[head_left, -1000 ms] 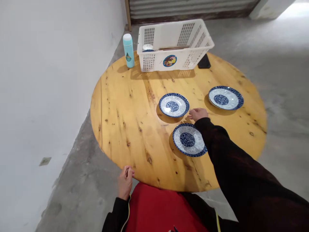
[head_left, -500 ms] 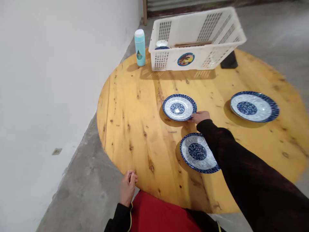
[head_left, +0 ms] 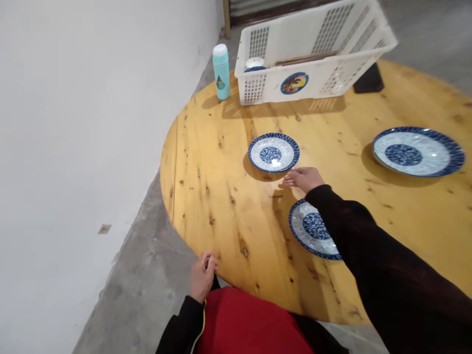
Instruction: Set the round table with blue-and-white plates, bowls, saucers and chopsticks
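1. Right grip (head_left: 304, 178), barely open and empty, hovers just beside the leftmost plate (head_left: 274, 153), well in from the desk's (head_left: 221, 206) edges!
2. Left grip (head_left: 201, 278) curls loosely at the near edge; can't tell whether it holds anything.

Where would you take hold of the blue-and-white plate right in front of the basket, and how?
I'd likely grip the plate by its near-right rim, coming from the right, thumb above and fingers beneath. It lies face up, wide and shallow, and its shadow suggests the rim sits above the table. The right hand is beside that edge.
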Demonstrator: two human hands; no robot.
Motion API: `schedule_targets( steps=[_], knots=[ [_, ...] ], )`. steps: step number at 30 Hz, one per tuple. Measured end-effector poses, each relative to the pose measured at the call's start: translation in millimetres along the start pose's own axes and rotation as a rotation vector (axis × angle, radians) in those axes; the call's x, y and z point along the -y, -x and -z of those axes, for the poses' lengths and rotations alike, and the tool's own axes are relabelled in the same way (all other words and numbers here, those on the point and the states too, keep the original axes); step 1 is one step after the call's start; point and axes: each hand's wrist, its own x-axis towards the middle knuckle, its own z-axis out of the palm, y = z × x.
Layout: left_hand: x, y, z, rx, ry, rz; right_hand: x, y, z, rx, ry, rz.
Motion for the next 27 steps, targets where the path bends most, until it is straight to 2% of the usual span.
schedule_targets(
  steps=[2, 5, 9, 10, 12, 15, 17, 19, 21, 24, 27],
  knots=[
    [3.5, -4.9, 8.6, 0.02, -0.003, -0.014, 1.2, 28.8, 5.9, -0.016, 0.011, -0.013],
    [13.0, -15.9, 31.1, 0.053, -0.002, -0.046, -9.0, 78.1, 13.6, -0.063, 0.033, 0.061],
    [30.7, -35.2, 84.3, 0.083, -0.001, -0.094, -57.5, 151.2, 6.1, -0.25, -0.018, 0.067],
    [35.9, -40.3, 100.9, 0.077, 0.002, -0.101, -74.1, 170.3, -1.6, -0.311, -0.035, 0.05],
    [47.1, -50.8, 135.2, 0.053, 0.015, -0.1, -107.6, 208.1, -25.1, -0.351, -0.094, -0.033],
    [63.1, -68.5, 180.8, 0.02, 0.032, -0.083, -148.7, 257.4, -74.8, -0.359, -0.154, -0.217],
    [70.5, -81.4, 202.0, 0.027, 0.032, -0.082, -165.1, 280.6, -108.4, -0.352, -0.184, -0.265],
    [73.4, -94.4, 213.6, 0.061, 0.027, -0.102, -171.9, 294.4, -134.2, -0.349, -0.195, -0.257],
    [71.6, -106.5, 216.1, 0.108, 0.025, -0.133, -171.2, 298.9, -148.3, -0.361, -0.18, -0.221],
    [61.9, -122.4, 207.3, 0.178, 0.027, -0.179, -162.2, 290.4, -150.9, -0.382, -0.135, -0.159],
    [46.5, -136.4, 192.9, 0.251, 0.03, -0.212, -149.3, 265.9, -144.0, -0.398, -0.096, -0.112]
  ],
)
